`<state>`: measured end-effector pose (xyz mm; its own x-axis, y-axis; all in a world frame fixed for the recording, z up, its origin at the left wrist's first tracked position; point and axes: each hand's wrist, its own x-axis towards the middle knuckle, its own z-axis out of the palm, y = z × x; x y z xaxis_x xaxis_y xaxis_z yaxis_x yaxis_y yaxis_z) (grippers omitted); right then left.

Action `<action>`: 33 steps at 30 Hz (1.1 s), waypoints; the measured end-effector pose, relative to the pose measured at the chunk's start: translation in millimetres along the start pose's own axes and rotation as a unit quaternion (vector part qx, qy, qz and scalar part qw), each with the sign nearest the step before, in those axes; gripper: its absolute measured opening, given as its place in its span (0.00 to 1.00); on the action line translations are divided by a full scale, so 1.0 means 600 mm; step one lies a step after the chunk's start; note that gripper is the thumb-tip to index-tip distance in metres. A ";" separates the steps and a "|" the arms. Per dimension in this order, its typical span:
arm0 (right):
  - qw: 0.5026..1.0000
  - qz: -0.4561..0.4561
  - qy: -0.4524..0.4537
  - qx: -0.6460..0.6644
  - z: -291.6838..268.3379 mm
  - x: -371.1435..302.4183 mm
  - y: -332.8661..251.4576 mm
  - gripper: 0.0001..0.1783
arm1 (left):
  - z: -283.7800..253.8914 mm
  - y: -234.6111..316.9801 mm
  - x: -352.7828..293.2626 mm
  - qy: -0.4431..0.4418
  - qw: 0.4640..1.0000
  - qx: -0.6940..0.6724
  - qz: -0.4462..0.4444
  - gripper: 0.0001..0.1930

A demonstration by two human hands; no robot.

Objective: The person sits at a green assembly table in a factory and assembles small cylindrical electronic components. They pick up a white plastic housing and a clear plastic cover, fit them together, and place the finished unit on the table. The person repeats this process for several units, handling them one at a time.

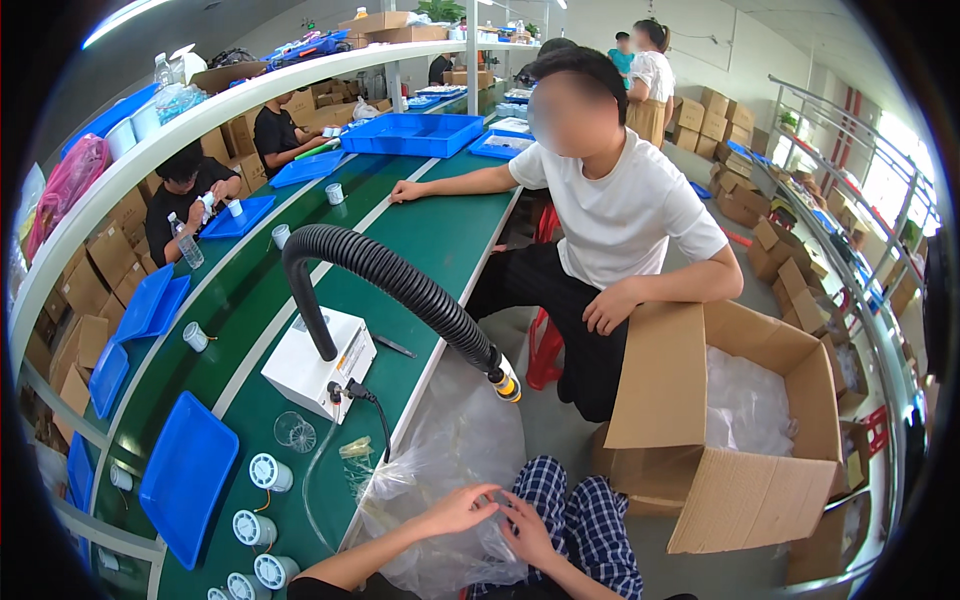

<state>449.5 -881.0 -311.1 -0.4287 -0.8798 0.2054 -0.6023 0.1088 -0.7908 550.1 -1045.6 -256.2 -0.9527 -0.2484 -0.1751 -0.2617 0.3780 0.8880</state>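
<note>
Above my lap, my left hand (462, 510) and my right hand (527, 532) meet at the fingertips. The fingers of both are stretched out and slightly apart, and I make out nothing held in them. Under and beside them a large clear plastic bag (440, 425) hangs from the table edge. A black corrugated hose (400, 270) rises from a white box-shaped machine (318, 360) and ends in a yellow-and-black nozzle (507, 386) beyond my hands. To my left on the green table, several white round fan-like units (270, 473) with thin wires stand near a blue tray (188, 482).
An open cardboard box (650, 375) holding clear plastic bags (745, 400) stands at my right. A co-worker in a white shirt (625, 195) sits across, one arm on the table. A clear cup (294, 431) stands near the machine. The conveyor (245, 320) carries several white units.
</note>
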 end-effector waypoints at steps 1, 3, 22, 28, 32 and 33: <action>1.000 -0.009 -0.027 0.013 0.003 0.005 -0.011 0.19 | -0.001 0.000 0.001 -0.009 1.000 -0.017 -0.006 0.21; 0.998 -0.016 -0.053 -0.001 0.011 0.015 -0.017 0.22 | -0.003 0.000 0.001 -0.013 1.000 -0.019 -0.004 0.22; 0.997 0.012 -0.073 0.015 0.000 0.028 -0.042 0.23 | -0.004 0.002 -0.003 -0.013 0.999 0.003 -0.037 0.27; 0.997 0.020 -0.080 0.015 -0.002 0.027 -0.045 0.25 | -0.003 -0.004 -0.002 -0.008 0.999 -0.002 -0.031 0.26; 0.999 -0.021 -0.036 -0.001 0.005 0.027 -0.038 0.22 | -0.002 -0.007 -0.001 -0.006 1.000 -0.006 -0.022 0.25; 0.999 -0.024 -0.034 0.001 0.006 0.027 -0.037 0.22 | -0.002 -0.006 -0.002 -0.003 1.000 -0.003 -0.021 0.25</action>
<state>458.1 -899.3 -292.3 -0.3527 -0.9135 0.2027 -0.6194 0.0656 -0.7824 552.1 -1047.9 -258.9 -0.9417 -0.2593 -0.2145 -0.3007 0.3620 0.8824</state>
